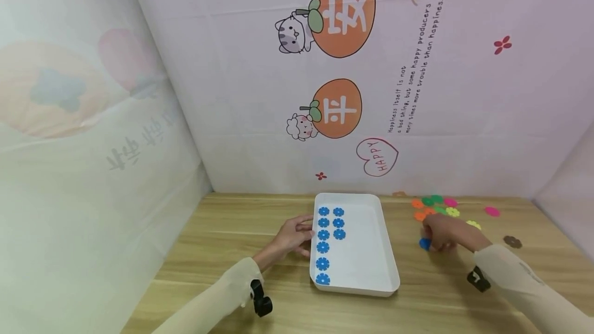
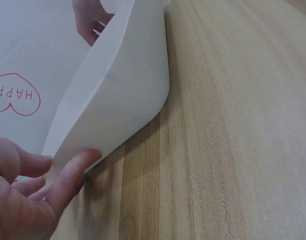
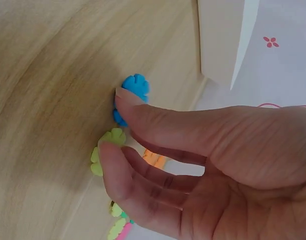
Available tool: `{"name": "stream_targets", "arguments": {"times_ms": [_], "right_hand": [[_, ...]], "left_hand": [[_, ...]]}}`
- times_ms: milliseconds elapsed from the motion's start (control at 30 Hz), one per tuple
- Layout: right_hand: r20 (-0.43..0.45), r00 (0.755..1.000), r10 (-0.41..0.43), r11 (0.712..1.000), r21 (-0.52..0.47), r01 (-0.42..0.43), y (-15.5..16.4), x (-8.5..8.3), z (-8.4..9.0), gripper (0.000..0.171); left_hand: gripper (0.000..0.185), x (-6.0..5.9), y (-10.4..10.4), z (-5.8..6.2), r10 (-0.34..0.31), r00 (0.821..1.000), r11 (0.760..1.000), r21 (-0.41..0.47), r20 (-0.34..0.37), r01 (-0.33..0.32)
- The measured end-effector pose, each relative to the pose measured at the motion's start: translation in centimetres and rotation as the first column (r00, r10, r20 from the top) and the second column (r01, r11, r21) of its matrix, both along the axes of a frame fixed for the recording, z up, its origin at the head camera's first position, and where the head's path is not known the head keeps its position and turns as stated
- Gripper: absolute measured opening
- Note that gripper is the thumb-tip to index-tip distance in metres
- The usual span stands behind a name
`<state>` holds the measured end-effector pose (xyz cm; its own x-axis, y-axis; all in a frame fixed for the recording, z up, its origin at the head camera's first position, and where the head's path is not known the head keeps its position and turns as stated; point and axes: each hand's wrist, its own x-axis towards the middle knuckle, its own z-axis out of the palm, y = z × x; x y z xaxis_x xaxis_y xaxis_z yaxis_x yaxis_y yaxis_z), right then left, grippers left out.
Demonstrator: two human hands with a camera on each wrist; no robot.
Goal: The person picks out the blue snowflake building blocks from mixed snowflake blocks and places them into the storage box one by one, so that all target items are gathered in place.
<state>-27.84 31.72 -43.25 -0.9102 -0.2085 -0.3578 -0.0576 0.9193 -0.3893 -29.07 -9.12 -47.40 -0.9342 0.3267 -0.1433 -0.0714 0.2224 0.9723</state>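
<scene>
A white tray (image 1: pixel 364 267) lies on the wooden table, with several blue flower-shaped pieces (image 1: pixel 323 247) in two columns along its left side. My left hand (image 1: pixel 292 233) touches the tray's left side; in the left wrist view its fingertips rest at the rim and against the outer wall (image 2: pixel 128 85). To the right of the tray, my right hand (image 1: pixel 444 232) is low over the table with bent fingers. Its thumb touches a blue flower-shaped piece (image 3: pixel 137 86), while the index fingertip sits apart from the thumb, by a yellow-green piece (image 3: pixel 96 167).
Beyond my right hand lie loose flower pieces: orange (image 1: pixel 417 203), green (image 1: pixel 436 199), pink (image 1: pixel 450 202) and yellow (image 1: pixel 452 212). Another pink piece (image 1: pixel 492 212) and a brown one (image 1: pixel 512 241) are farther right. A printed cloth wall (image 1: pixel 260 117) stands behind the table.
</scene>
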Motion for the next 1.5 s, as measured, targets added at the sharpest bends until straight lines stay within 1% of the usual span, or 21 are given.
{"name": "stream_targets", "arguments": {"times_ms": [67, 100, 233, 333, 433, 500, 567, 667, 733, 800, 900, 967, 1033, 1100, 1233, 1400, 1500], "right_hand": [[-0.001, 1.000, 0.011, 1.000, -0.013, -0.011, 0.0, 0.1, 0.0, 0.027], [-0.008, 0.999, 0.031, 0.999, -0.016, -0.031, 0.0, 0.1, 0.0, 0.029], [-0.011, 0.996, 0.087, 0.992, -0.094, -0.088, 0.1, 0.2, -0.1, 0.031], [-0.004, 0.995, 0.096, 0.985, -0.140, -0.096, 0.3, 0.2, -0.1, 0.032], [-0.004, 0.995, 0.100, 0.983, -0.152, -0.099, 0.6, -0.1, -0.1, 0.033], [0.001, 0.993, 0.117, 0.974, -0.197, -0.114, 0.8, -0.3, -0.2, 0.033], [0.014, 0.989, 0.147, 0.949, -0.284, -0.137, 1.0, -0.6, -0.2, 0.029], [0.005, 0.983, 0.185, 0.890, -0.424, -0.166, 1.1, -1.1, -0.1, 0.020], [-0.020, 0.983, 0.184, 0.854, -0.493, -0.170, 0.8, -1.3, 0.2, 0.014], [-0.043, 0.987, 0.153, 0.827, -0.542, -0.151, 0.2, -1.5, 0.6, 0.011], [-0.032, 0.995, 0.098, 0.785, -0.612, -0.097, -1.0, -1.7, 1.2, 0.016], [0.011, 0.998, 0.060, 0.754, -0.655, -0.038, -2.1, -1.6, 1.7, 0.023], [0.054, 0.998, 0.041, 0.727, -0.687, 0.008, -3.2, -1.5, 2.1, 0.029], [0.084, 0.996, 0.038, 0.713, -0.700, 0.032, -4.4, -1.4, 2.4, 0.031], [0.126, 0.991, 0.053, 0.718, -0.694, 0.050, -7.1, -1.5, 2.7, 0.028], [0.187, 0.981, 0.047, 0.759, -0.645, 0.087, -10.6, -2.2, 2.7, 0.018], [0.204, 0.978, 0.046, 0.794, -0.602, 0.088, -12.4, -2.7, 2.6, 0.014]], "left_hand": [[0.052, 0.1, 0.0, 0.0, -0.001, 1.000, 1.000, 0.000, -0.001, 0.001], [0.052, 0.1, 0.0, 0.0, -0.001, 1.000, 1.000, -0.001, -0.002, 0.001], [0.052, 0.2, 0.0, 0.0, 0.000, 1.000, 1.000, -0.009, -0.003, 0.000], [0.052, 0.2, 0.0, 0.1, 0.002, 1.000, 1.000, -0.012, -0.006, -0.002], [0.052, 0.2, 0.1, 0.1, 0.002, 1.000, 1.000, -0.006, -0.005, -0.002], [0.052, 0.2, 0.1, 0.0, 0.001, 1.000, 1.000, 0.001, -0.002, -0.001], [0.052, 0.2, 0.1, 0.0, 0.001, 1.000, 1.000, 0.007, 0.003, -0.001], [0.052, 0.3, 0.1, -0.1, 0.002, 1.000, 1.000, 0.015, 0.008, -0.002], [0.052, 0.3, 0.1, -0.1, 0.003, 1.000, 1.000, 0.016, 0.007, -0.004], [0.051, 0.3, 0.1, -0.1, 0.006, 1.000, 1.000, 0.018, 0.006, -0.006], [0.051, 0.3, 0.0, -0.1, 0.012, 1.000, 1.000, 0.017, 0.003, -0.012], [0.051, 0.3, 0.0, -0.1, 0.014, 1.000, 1.000, 0.017, 0.003, -0.015], [0.051, 0.3, 0.0, -0.2, 0.016, 1.000, 1.000, 0.017, 0.003, -0.016], [0.051, 0.3, 0.0, -0.2, 0.016, 1.000, 1.000, 0.017, 0.001, -0.016], [0.051, 0.3, -0.1, -0.3, 0.019, 1.000, 1.000, 0.016, -0.002, -0.019], [0.051, 0.3, 0.0, -0.2, 0.025, 1.000, 1.000, 0.003, 0.000, -0.025], [0.050, 0.2, 0.1, -0.2, 0.020, 1.000, 1.000, 0.001, 0.000, -0.020]]}}
